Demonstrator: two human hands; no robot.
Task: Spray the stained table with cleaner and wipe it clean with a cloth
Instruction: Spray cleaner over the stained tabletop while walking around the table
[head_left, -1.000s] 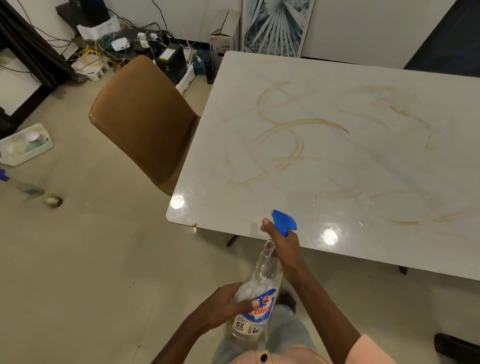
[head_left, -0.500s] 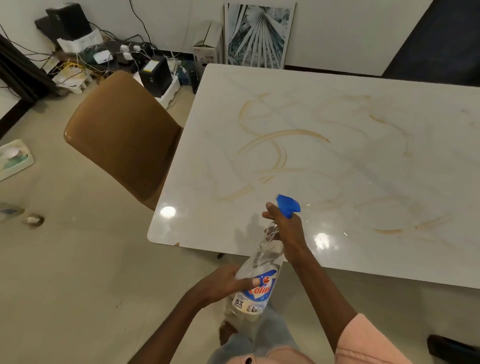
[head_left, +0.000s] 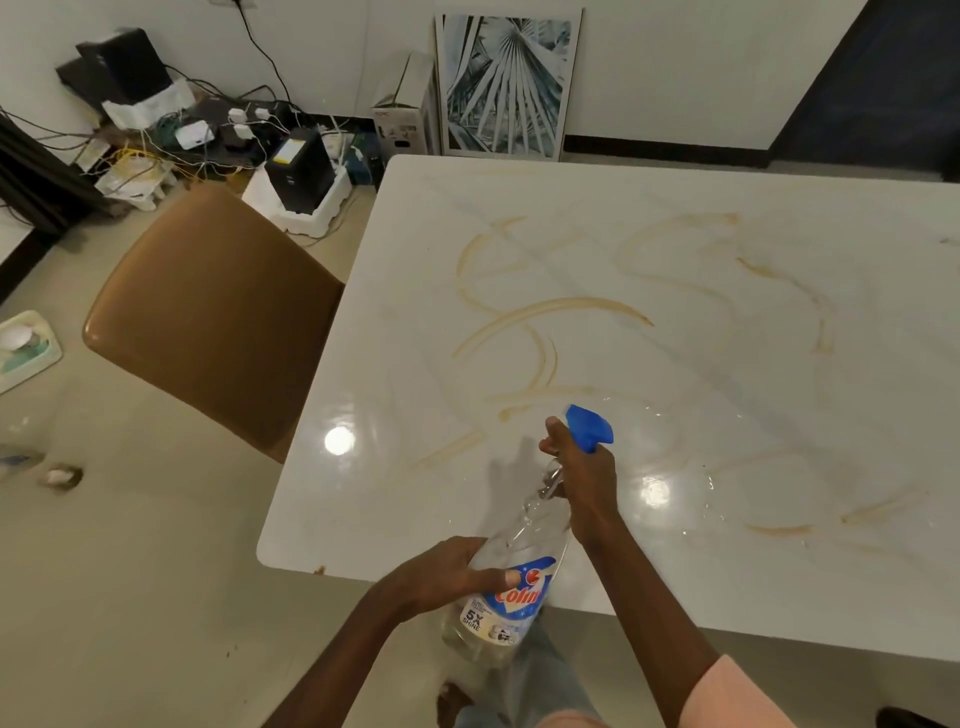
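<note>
A: What's different from a moment ago?

B: The spray bottle (head_left: 511, 566) has come forward and up. Its blue nozzle (head_left: 589, 428) used to hang at the near edge of the table (head_left: 779, 338); now it sits over the surface, aimed toward two o'clock. A faint wet ring with small droplets shows on the table at about three o'clock from the nozzle, which I couldn't see before.

A: So spraying has begun?

B: I'd judge so, and only just. The brown stains (head_left: 550, 312) at twelve o'clock look dry and untouched, and so do the streaks far out at two o'clock.

A: How are the hands set?

B: The right hand (head_left: 582, 478) is wrapped round the neck just under the nozzle, its fingers (head_left: 551, 439) curled at the trigger side. Whether the trigger is squeezed I can't tell. The left hand (head_left: 449, 574) grips the bottle's body from nine o'clock, thumb lying across the label.

A: And the bottle itself?

B: Tilted, base toward the person at six o'clock, head leaning over the table. It's held clear of the surface.

A: A cloth?

B: None in view. Wiping isn't started, by my reading.
</note>
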